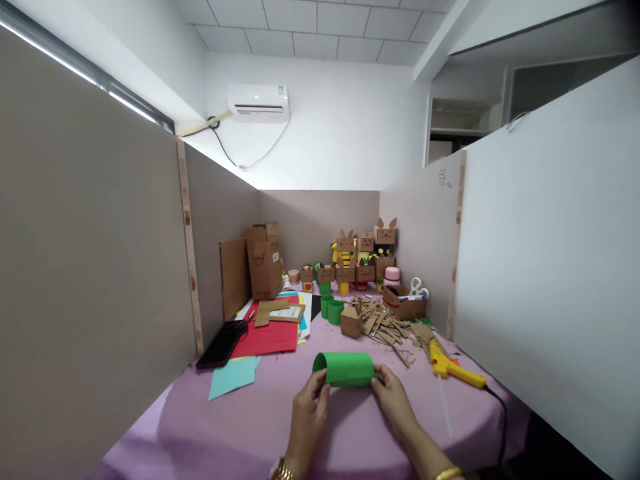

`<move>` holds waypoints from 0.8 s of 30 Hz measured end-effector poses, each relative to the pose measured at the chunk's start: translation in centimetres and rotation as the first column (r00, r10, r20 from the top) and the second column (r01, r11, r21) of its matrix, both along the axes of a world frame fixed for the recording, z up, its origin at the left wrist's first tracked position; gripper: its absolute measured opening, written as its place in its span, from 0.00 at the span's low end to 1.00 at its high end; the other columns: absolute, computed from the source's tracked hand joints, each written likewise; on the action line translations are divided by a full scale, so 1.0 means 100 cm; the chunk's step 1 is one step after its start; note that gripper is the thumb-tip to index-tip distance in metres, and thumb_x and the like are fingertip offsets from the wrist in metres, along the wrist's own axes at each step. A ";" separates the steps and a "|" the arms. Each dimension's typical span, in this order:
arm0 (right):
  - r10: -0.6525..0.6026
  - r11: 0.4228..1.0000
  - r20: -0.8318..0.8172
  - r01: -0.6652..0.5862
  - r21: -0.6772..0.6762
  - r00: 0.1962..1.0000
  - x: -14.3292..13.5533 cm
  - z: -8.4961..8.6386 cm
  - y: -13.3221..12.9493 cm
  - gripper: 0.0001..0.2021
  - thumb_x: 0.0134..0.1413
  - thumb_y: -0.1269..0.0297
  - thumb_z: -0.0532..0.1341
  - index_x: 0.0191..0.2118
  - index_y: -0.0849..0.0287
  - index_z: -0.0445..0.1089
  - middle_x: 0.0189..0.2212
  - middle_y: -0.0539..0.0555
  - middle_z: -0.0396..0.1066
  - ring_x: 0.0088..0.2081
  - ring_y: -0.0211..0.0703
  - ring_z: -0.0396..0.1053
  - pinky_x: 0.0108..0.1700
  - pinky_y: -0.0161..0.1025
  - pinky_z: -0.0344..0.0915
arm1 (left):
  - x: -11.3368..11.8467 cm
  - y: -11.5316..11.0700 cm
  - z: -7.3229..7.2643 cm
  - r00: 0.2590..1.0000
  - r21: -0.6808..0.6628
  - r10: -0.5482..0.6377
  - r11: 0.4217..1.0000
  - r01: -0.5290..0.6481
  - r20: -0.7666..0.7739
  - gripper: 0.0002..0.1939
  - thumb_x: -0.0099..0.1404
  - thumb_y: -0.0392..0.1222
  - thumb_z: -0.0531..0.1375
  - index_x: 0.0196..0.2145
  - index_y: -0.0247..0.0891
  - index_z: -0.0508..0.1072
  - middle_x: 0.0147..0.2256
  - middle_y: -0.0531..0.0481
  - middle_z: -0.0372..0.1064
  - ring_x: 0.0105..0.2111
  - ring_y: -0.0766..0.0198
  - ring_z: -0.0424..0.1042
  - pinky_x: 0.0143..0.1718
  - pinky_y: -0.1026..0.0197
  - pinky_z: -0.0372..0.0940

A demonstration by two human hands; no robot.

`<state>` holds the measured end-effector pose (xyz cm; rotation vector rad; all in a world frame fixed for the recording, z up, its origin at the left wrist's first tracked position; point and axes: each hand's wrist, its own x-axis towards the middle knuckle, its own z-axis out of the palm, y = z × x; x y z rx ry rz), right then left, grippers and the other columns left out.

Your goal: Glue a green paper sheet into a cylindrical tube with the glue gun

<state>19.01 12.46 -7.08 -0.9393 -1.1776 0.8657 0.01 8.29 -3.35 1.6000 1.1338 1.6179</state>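
Between my hands a green paper tube [346, 369] lies sideways, held just above or on the purple cloth; I cannot tell which. My left hand [309, 412] pinches the tube's left rim, where its open end shows. At the opposite end, the fingers of my right hand [393, 398] close on the right rim. Beyond the tube stand two shorter green paper rings [335, 312] and a small brown cardboard box [351, 322].
A yellow glue gun [455, 367] with a cord lies at right. Cardboard scraps [383, 323] spread near a box of scissors [406, 303]. Red paper [265, 337], a black phone-like slab [223, 345] and a tall carton [265, 263] occupy the left. Cardboard animal figures [345, 270] stand at the back.
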 end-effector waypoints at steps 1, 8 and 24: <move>-0.006 1.000 -0.003 0.006 0.000 1.000 0.000 0.001 0.000 0.11 0.41 0.68 0.58 0.35 0.59 0.72 0.33 0.56 0.77 0.38 0.52 0.73 0.45 0.46 0.66 | 0.000 0.000 0.000 1.000 0.004 0.007 1.000 -0.007 -0.004 0.13 0.57 0.46 0.61 0.39 0.41 0.77 0.34 0.44 0.76 0.34 0.52 0.73 0.37 0.59 0.64; -0.072 0.997 -0.034 0.072 -0.005 0.997 0.001 0.007 -0.005 0.09 0.40 0.65 0.59 0.31 0.59 0.71 0.30 0.54 0.76 0.35 0.50 0.71 0.41 0.43 0.65 | -0.001 0.002 0.003 0.997 -0.003 0.077 0.997 -0.077 -0.007 0.12 0.55 0.40 0.59 0.38 0.40 0.75 0.40 0.42 0.73 0.42 0.49 0.69 0.41 0.57 0.62; -0.022 0.995 -0.019 0.021 -0.098 1.000 0.007 0.010 -0.015 0.11 0.41 0.64 0.57 0.32 0.57 0.75 0.30 0.53 0.76 0.36 0.50 0.68 0.40 0.41 0.61 | -0.009 0.019 -0.017 0.993 -0.139 -0.039 0.989 0.055 0.115 0.13 0.65 0.49 0.55 0.35 0.36 0.70 0.32 0.52 0.70 0.35 0.62 0.70 0.41 0.54 0.64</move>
